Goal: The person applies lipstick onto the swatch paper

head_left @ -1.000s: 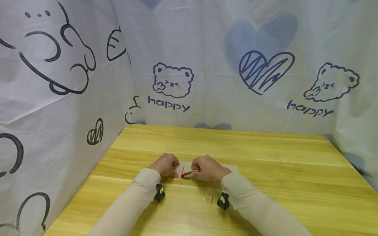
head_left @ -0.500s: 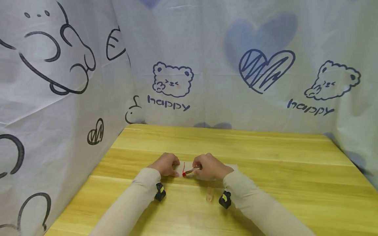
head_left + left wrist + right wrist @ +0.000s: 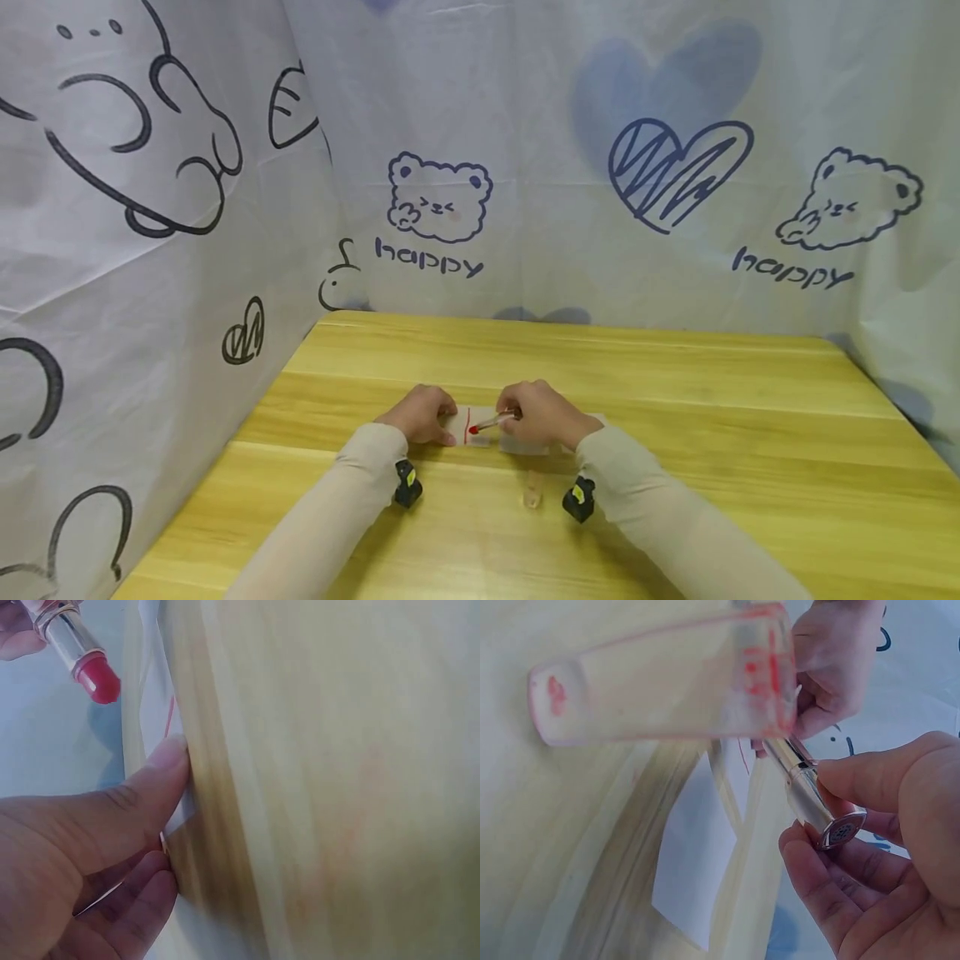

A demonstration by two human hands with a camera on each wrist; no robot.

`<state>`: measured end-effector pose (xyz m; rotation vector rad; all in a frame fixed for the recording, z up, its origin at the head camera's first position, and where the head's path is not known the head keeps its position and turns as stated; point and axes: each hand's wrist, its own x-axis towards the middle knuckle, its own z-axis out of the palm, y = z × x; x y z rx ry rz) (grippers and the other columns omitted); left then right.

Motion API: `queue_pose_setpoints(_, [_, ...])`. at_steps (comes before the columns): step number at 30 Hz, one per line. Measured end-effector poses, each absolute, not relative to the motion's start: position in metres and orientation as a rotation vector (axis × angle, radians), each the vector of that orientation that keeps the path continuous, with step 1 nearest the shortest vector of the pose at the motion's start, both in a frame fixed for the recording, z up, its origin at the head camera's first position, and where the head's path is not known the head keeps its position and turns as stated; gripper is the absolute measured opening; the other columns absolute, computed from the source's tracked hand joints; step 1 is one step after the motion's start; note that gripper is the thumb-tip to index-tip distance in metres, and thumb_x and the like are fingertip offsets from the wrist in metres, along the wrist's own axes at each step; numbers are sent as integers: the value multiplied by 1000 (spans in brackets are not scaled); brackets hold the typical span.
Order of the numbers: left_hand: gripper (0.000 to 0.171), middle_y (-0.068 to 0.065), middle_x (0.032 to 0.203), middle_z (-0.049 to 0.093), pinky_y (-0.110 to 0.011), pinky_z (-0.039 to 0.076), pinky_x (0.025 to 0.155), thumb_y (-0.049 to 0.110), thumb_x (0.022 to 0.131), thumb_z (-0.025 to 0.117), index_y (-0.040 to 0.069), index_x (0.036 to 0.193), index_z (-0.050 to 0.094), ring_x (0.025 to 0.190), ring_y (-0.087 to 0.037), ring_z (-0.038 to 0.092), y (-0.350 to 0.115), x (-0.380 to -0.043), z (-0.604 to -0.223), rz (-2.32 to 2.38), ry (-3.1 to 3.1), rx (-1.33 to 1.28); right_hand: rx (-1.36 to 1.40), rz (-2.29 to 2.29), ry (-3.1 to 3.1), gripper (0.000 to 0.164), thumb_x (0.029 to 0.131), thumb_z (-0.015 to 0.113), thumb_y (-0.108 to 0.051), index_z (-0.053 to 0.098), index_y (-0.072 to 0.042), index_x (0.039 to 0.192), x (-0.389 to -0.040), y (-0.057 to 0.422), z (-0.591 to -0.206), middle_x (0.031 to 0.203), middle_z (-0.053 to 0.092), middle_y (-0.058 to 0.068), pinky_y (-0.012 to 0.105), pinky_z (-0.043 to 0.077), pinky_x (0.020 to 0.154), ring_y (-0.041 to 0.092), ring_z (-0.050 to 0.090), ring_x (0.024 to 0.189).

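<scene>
My right hand (image 3: 551, 414) pinches a lipstick (image 3: 491, 422) by its silvery base. The red bullet (image 3: 99, 680) points left and hovers over a white paper (image 3: 477, 422), apart from its surface in the left wrist view. A thin red line (image 3: 468, 425) crosses this paper. My left hand (image 3: 422, 415) holds the paper's left end down; its thumb lies on the edge and the fingers curl beside it. Below the right hand, a clear lipstick cap (image 3: 532, 490) with red smears (image 3: 761, 667) lies on the table.
A second white paper (image 3: 694, 847) lies to the right, partly under my right hand, a narrow strip of wood between the two. The wooden table (image 3: 675, 500) meets cloth walls (image 3: 525, 100) printed with bears and hearts at the back and left.
The right hand and lipstick have moved right and slightly away from me, so the bullet has left the red line's near end. My left hand stays at the paper's end.
</scene>
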<state>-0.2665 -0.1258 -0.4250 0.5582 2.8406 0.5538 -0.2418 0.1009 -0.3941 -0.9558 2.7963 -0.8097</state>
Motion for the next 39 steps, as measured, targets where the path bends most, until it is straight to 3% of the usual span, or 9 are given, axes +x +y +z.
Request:
queue_pose_setpoints(18, [42,-8,110,67,-39,49,91,21,77,84,3,112,71,103,-23,60,-122,-267,-416,491,2814,562,-753,-1020,2706,4,90,70,-13,67,-10,91,-250,125,-386,79,62,-4,29,46,64,14,52,70])
queue_pose_setpoints(26, [32,-12,108,68,-41,49,92,18,83,79,0,108,71,105,-28,61,-120,-267,-420,549,2853,635,-626,-1148,2668,7,90,71,-14,69,-8,92,-254,138,-391,83,64,-1,32,49,69,16,57,76])
queue_pose_setpoints(39, [32,-12,114,66,-41,49,93,20,87,75,1,112,70,110,-29,59,-90,-266,-417,587,2812,742,-541,-1181,2679,7,89,71,-13,69,-6,91,-257,153,-400,81,63,1,30,47,62,16,55,73])
